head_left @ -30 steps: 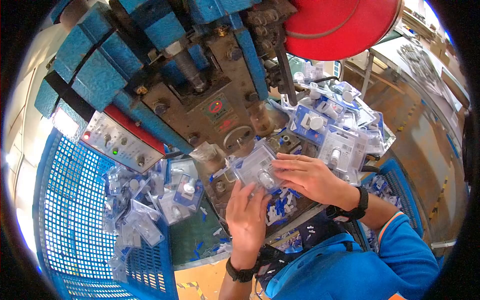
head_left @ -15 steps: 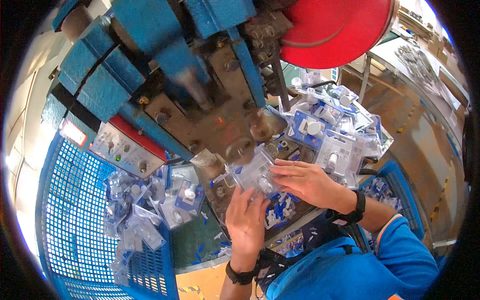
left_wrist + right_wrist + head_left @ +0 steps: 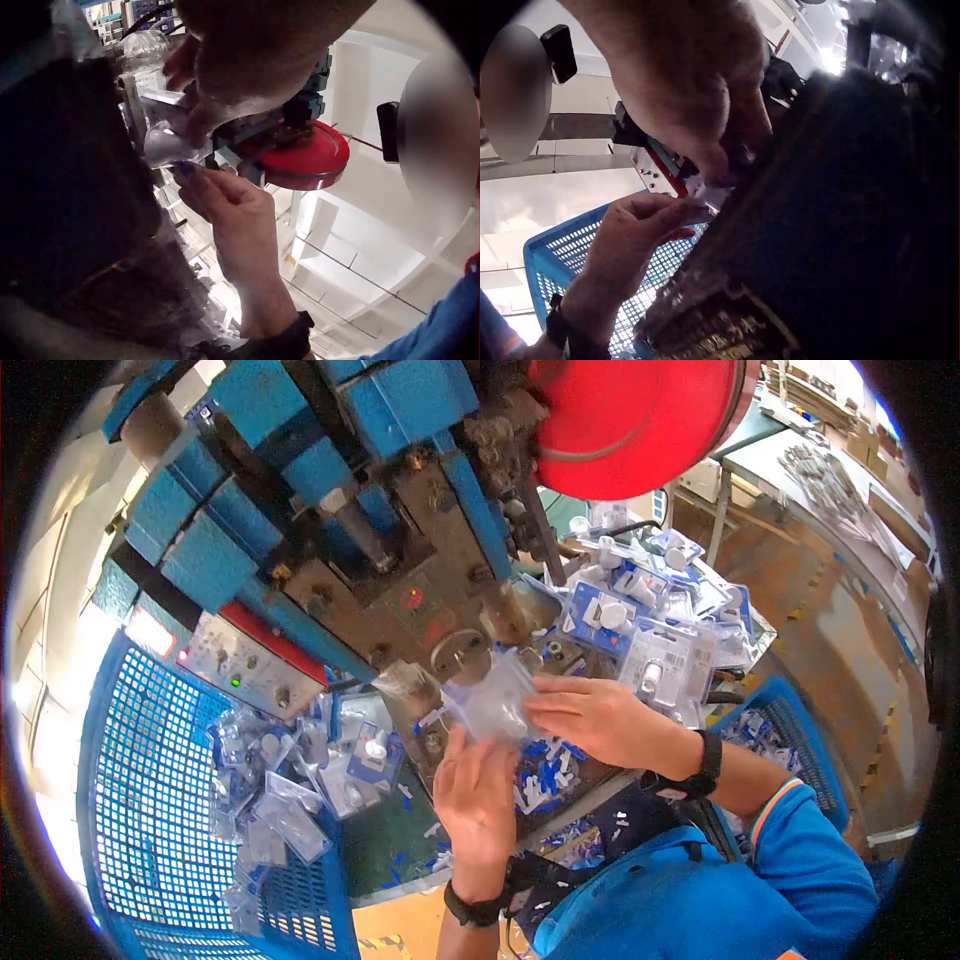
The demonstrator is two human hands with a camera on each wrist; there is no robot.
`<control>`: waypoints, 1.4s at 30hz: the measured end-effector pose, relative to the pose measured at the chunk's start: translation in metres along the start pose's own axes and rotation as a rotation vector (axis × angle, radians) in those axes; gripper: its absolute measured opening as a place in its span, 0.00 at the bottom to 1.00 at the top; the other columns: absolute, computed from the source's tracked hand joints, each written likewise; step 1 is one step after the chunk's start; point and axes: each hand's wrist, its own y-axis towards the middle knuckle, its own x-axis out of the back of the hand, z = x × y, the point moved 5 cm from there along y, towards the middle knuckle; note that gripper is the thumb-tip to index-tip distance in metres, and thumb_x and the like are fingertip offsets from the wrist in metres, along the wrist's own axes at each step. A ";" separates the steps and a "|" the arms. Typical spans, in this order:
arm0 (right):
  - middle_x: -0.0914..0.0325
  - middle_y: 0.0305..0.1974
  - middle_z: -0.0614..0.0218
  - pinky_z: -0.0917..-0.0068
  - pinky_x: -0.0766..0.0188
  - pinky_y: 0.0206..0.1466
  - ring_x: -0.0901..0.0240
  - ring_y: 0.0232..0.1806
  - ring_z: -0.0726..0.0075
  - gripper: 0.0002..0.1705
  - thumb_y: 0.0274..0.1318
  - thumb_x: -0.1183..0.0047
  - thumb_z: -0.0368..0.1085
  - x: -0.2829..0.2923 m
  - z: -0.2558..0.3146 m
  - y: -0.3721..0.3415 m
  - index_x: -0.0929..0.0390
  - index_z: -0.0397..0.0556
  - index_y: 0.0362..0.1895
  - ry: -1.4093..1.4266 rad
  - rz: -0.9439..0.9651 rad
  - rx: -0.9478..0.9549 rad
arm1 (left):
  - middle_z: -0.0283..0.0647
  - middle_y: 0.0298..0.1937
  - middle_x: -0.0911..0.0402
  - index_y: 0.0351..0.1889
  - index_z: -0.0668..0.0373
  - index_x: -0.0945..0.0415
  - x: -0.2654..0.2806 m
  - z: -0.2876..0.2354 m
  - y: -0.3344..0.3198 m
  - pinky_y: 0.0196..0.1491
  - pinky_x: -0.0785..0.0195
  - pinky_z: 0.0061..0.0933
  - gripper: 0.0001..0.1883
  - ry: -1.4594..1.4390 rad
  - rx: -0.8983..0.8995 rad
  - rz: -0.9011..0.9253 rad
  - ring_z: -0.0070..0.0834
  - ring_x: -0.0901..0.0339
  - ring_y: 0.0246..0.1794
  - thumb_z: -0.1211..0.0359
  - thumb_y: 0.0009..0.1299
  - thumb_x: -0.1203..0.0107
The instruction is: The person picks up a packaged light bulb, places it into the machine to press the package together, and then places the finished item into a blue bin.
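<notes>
Gripping a blurred, clear blister pack two-handed over the press bed.
Head view: pinching its near edge with the left hand, its right side with the right hand, behind scraps toward the bed's near edge. Left wrist view: pinching with right thumb and fingertips. Right wrist view: pinching likewise with the left, in front of a blue basket.

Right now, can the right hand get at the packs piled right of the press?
Probably yes: nothing visible stands between the right hand and the pile close by. Its fingers hold another pack, though, so they would need to let go first.
</notes>
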 end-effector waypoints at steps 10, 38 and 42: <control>0.26 0.57 0.67 0.65 0.25 0.59 0.32 0.64 0.53 0.20 0.48 0.42 0.36 0.005 0.037 -0.020 0.18 0.50 0.48 -0.034 -0.237 0.141 | 0.47 0.51 0.20 0.34 0.62 0.25 0.001 -0.013 -0.035 0.53 0.27 0.40 0.08 0.022 -0.059 -0.154 0.49 0.23 0.58 0.78 0.60 0.38; 0.25 0.39 0.69 0.66 0.29 0.44 0.29 0.41 0.60 0.16 0.41 0.31 0.37 0.030 0.084 -0.023 0.20 0.52 0.37 0.355 -0.266 -0.148 | 0.37 0.46 0.17 0.46 0.64 0.19 -0.009 -0.029 -0.108 0.50 0.33 0.22 0.09 -1.594 0.856 -0.322 0.20 0.24 0.45 0.70 0.76 0.48; 0.25 0.38 0.69 0.68 0.27 0.39 0.27 0.37 0.62 0.14 0.41 0.32 0.35 0.024 0.087 -0.019 0.19 0.51 0.36 0.307 -0.275 -0.046 | 0.39 0.48 0.17 0.49 0.65 0.19 -0.006 -0.032 -0.107 0.53 0.33 0.24 0.12 -1.582 0.803 -0.322 0.22 0.24 0.47 0.68 0.77 0.48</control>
